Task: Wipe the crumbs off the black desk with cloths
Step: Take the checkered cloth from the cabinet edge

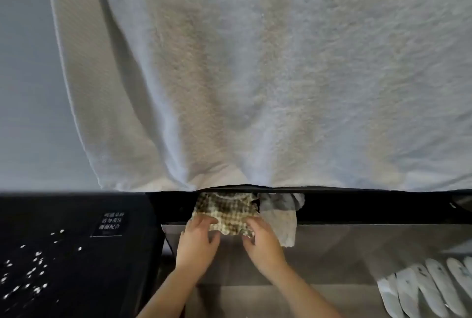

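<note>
Checked cloth [224, 211] draped over a dark ledge straight ahead, lower edge pinched at 2 points: left hand [198, 237] on the left corner, right hand [258, 238] on the right corner, fingers of both curled onto the fabric, thumbs underneath by the look of it. Grey cloth [279, 218] hanging just beside, to the right, touching the checked one, nearer the right hand. Black worktop [76, 266] off to the left, pale crumbs [28, 271] scattered at its near left part, well apart from both hands; left hand nearer. Probably a carry leftward next. White slippers [431, 289] low right.
</note>
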Available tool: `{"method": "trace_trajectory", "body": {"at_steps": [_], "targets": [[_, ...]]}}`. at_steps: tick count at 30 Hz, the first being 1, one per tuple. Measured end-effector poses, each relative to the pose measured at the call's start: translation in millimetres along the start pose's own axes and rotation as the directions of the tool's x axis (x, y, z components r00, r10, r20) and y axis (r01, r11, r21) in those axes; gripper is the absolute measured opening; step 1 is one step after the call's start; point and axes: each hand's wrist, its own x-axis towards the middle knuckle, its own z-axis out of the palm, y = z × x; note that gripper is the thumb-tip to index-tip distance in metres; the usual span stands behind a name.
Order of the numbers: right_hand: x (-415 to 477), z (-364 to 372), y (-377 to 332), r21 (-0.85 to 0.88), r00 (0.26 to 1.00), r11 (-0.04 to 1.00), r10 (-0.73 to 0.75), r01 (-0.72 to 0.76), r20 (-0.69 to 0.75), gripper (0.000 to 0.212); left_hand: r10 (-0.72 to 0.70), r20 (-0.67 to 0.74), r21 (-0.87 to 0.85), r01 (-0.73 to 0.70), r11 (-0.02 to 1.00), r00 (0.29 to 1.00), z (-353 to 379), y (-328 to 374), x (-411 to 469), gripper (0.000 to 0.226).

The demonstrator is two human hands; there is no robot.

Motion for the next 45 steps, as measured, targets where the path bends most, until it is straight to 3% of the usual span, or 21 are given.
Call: {"method": "trace_trajectory", "body": {"at_steps": [6, 12, 14, 17, 20, 23, 27, 33, 34, 36, 38, 41, 45], "targets": [[34, 22, 9, -0.404, 0.996, 0.911, -0.091, 0.076, -0.018, 0.058, 0.064, 0.039, 0.317, -0.073, 0.946, 0.997, 24, -13, 28, 0.062], [50, 29, 25, -0.459, 0.969, 0.881, -0.198, 0.111, -0.146, 0.033, 0.066, -0.076, 0.325, -0.038, 0.945, 0.995, 31, -20, 45, 0.026], [49, 26, 24, -0.410, 0.960, 0.901, -0.225, 0.140, -0.167, 0.027, 0.111, -0.137, 0.282, -0.069, 0.957, 0.984, 26, -18, 45, 0.004], [46, 16, 15, -0.180, 0.940, 0.967, -0.224, 0.181, -0.256, 0.015, 0.107, -0.212, 0.106, -0.086, 0.991, 0.971, 7, 0, 37, 0.022], [36, -4, -4, 0.178, 0.947, 0.965, -0.136, 0.194, -0.292, 0.015, 0.049, -0.240, -0.119, -0.080, 0.990, 0.970, -15, 24, 23, 0.014], [20, -29, -23, 0.391, 0.969, 0.902, -0.098, 0.182, -0.226, 0.020, -0.019, -0.223, -0.297, -0.049, 0.954, 0.975, -35, 46, 5, 0.016], [1, -69, -41, 0.457, 0.985, 0.873, -0.139, 0.171, -0.104, 0.021, -0.037, -0.228, -0.439, -0.069, 0.896, 0.973, -68, 74, -21, 0.024], [-36, -119, -57, 0.554, 0.950, 0.827, -0.242, 0.096, 0.197, 0.011, -0.088, 0.019, -0.592, 0.082, 0.802, 0.996, -97, 81, -61, 0.022], [-43, -124, -60, 0.556, 0.924, 0.827, -0.273, 0.083, 0.269, 0.015, -0.080, 0.048, -0.608, 0.092, 0.789, 0.996, -100, 83, -68, 0.026], [-56, -129, -64, 0.468, 0.870, 0.877, -0.310, 0.106, 0.384, 0.043, -0.066, 0.131, -0.568, 0.129, 0.813, 0.989, -108, 87, -82, 0.040], [-68, -130, -68, 0.374, 0.867, 0.914, -0.307, 0.155, 0.392, 0.052, -0.060, 0.223, -0.449, 0.157, 0.880, 0.973, -116, 90, -98, 0.033], [-83, -134, -74, 0.354, 0.900, 0.923, -0.278, 0.153, 0.335, 0.034, -0.035, 0.274, -0.352, 0.134, 0.926, 0.961, -130, 84, -121, 0.025], [-94, -145, -83, 0.302, 0.906, 0.951, -0.189, 0.072, 0.379, 0.010, -0.071, 0.238, -0.435, 0.172, 0.884, 0.969, -158, 62, -143, 0.017]]}}
